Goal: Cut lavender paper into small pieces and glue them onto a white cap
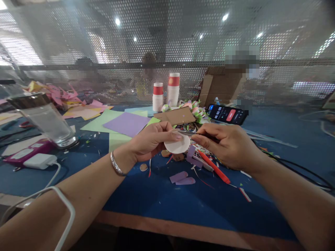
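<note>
My left hand (154,139) pinches a round white paper disc (178,146) between thumb and fingers, just above the table. Closed around a thin, dark, pointed metal tool (187,132), my right hand (225,143) brings its tip over the disc's upper edge, close to my left thumb. Most of that tool is hidden inside my fingers, so its exact kind does not show. Beneath my hands lie a red pen-like stick (214,167), two purple paper strips with rounded ends (184,179), a small round brown piece (143,167) and many paper scraps.
Stacked paper cups (173,90) stand at the back beside paper flowers (196,109) and a brown cardboard piece (180,116). A phone (227,114) shows a timer. Coloured sheets (128,122) lie left of centre. Further left are a glass of water (49,122) and a white charger (40,161) with its cable.
</note>
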The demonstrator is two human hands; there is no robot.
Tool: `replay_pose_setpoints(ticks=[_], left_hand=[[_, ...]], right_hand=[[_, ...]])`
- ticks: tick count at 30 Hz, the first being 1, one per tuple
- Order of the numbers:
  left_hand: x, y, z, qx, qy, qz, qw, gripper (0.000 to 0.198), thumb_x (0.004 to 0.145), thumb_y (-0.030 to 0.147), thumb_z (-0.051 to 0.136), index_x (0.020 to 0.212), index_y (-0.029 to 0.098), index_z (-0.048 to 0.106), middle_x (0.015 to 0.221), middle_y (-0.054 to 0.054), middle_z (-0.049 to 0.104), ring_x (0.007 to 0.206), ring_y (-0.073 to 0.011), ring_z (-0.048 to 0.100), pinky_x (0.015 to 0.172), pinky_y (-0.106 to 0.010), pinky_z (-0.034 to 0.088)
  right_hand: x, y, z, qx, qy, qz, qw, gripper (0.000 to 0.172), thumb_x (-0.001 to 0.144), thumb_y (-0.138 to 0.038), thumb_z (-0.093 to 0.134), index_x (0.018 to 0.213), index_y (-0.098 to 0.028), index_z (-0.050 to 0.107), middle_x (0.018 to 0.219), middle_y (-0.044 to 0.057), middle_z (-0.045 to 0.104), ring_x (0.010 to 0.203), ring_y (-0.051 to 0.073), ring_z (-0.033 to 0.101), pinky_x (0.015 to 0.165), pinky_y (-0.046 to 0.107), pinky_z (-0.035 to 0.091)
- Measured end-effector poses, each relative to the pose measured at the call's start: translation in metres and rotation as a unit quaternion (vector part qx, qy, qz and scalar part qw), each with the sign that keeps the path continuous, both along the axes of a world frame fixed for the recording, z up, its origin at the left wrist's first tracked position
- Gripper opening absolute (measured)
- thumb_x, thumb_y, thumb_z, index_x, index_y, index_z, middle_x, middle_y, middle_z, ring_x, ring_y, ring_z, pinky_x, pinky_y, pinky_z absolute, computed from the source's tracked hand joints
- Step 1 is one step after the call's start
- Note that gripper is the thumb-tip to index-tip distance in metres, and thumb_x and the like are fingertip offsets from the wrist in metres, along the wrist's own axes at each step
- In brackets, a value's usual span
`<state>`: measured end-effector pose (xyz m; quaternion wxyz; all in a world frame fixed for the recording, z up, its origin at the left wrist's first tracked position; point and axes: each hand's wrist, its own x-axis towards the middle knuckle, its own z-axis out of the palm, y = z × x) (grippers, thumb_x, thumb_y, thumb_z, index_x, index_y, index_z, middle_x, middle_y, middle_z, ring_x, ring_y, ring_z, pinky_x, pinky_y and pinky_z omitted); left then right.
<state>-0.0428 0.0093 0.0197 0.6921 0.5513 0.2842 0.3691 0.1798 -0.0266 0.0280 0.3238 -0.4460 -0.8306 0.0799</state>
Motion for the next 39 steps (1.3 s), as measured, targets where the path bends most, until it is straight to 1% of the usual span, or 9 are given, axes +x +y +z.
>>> replay_pose_setpoints(ticks=[3,7,11,16,19,28,33,37,39], left_hand=[[-0.001,0.0,0.001,-0.007,-0.003,-0.008,1.0,0.035,0.069,0.02,0.082,0.07,0.018,0.048,0.062,0.002,0.059,0.052,-0.0087,0.057,0.046,-0.019,0.042],[-0.002,0.001,0.001,-0.008,-0.004,-0.028,1.0,0.033,0.07,0.02,0.08,0.069,0.018,0.047,0.06,0.002,0.059,0.048,-0.0089,0.055,0.044,-0.021,0.041],[-0.003,0.002,0.001,-0.008,0.001,-0.035,0.999,0.031,0.071,0.019,0.079,0.068,0.018,0.047,0.06,0.002,0.059,0.049,-0.0094,0.056,0.044,-0.021,0.043],[-0.006,0.005,0.002,-0.009,0.006,-0.051,0.999,0.031,0.071,0.018,0.079,0.069,0.017,0.048,0.062,0.001,0.062,0.05,-0.0086,0.059,0.044,-0.018,0.042],[-0.009,0.007,0.004,-0.004,0.008,-0.064,0.998,0.031,0.071,0.018,0.079,0.069,0.017,0.048,0.061,0.001,0.061,0.05,-0.0079,0.058,0.043,-0.017,0.041],[-0.011,0.005,0.008,0.004,0.005,-0.079,0.997,0.03,0.07,0.014,0.078,0.071,0.017,0.049,0.06,0.004,0.06,0.051,-0.0059,0.057,0.047,-0.015,0.043],[-0.012,0.009,0.005,0.028,0.009,-0.068,0.997,0.027,0.072,0.017,0.078,0.075,0.017,0.051,0.067,0.001,0.065,0.053,-0.0075,0.06,0.048,-0.018,0.045],[-0.01,0.01,0.002,0.045,0.027,-0.028,0.998,0.027,0.072,0.02,0.078,0.078,0.017,0.052,0.07,-0.001,0.068,0.054,-0.0093,0.061,0.048,-0.019,0.044],[-0.007,0.008,0.0,0.05,0.038,-0.009,0.998,0.027,0.071,0.021,0.079,0.078,0.016,0.053,0.07,-0.001,0.067,0.055,-0.0087,0.061,0.049,-0.019,0.043]], right_hand=[[-0.001,-0.001,0.001,-0.002,0.008,0.002,1.0,0.037,0.098,-0.05,0.053,0.074,-0.022,0.059,0.061,-0.002,0.055,0.057,0.013,0.046,0.054,0.028,0.037],[-0.001,-0.001,0.0,-0.008,0.01,0.002,1.0,0.037,0.098,-0.049,0.053,0.074,-0.022,0.059,0.063,-0.001,0.057,0.059,0.014,0.049,0.056,0.029,0.037],[-0.001,0.0,-0.001,-0.008,0.005,-0.002,1.0,0.037,0.097,-0.05,0.054,0.075,-0.021,0.061,0.064,0.0,0.057,0.059,0.014,0.05,0.055,0.029,0.037],[-0.001,-0.001,-0.001,-0.001,0.004,0.005,1.0,0.035,0.097,-0.048,0.055,0.076,-0.021,0.062,0.062,-0.002,0.055,0.057,0.013,0.049,0.054,0.028,0.036],[-0.002,-0.002,0.0,-0.006,0.006,0.013,1.0,0.035,0.098,-0.047,0.054,0.074,-0.021,0.061,0.062,-0.002,0.055,0.057,0.012,0.048,0.055,0.028,0.037],[0.001,-0.001,0.002,-0.031,0.015,0.037,0.999,0.038,0.098,-0.049,0.053,0.075,-0.02,0.063,0.064,-0.002,0.056,0.06,0.012,0.05,0.056,0.026,0.038],[0.005,0.002,0.005,-0.053,0.04,0.033,0.997,0.043,0.096,-0.055,0.053,0.072,-0.021,0.062,0.064,-0.001,0.055,0.06,0.013,0.048,0.056,0.027,0.037],[0.005,0.004,0.007,-0.073,0.1,0.009,0.992,0.047,0.09,-0.063,0.058,0.07,-0.02,0.061,0.061,-0.001,0.05,0.054,0.011,0.041,0.05,0.027,0.032],[0.002,0.005,0.005,-0.083,0.132,0.011,0.988,0.046,0.086,-0.064,0.064,0.071,-0.02,0.061,0.061,-0.002,0.049,0.054,0.011,0.04,0.049,0.027,0.032]])
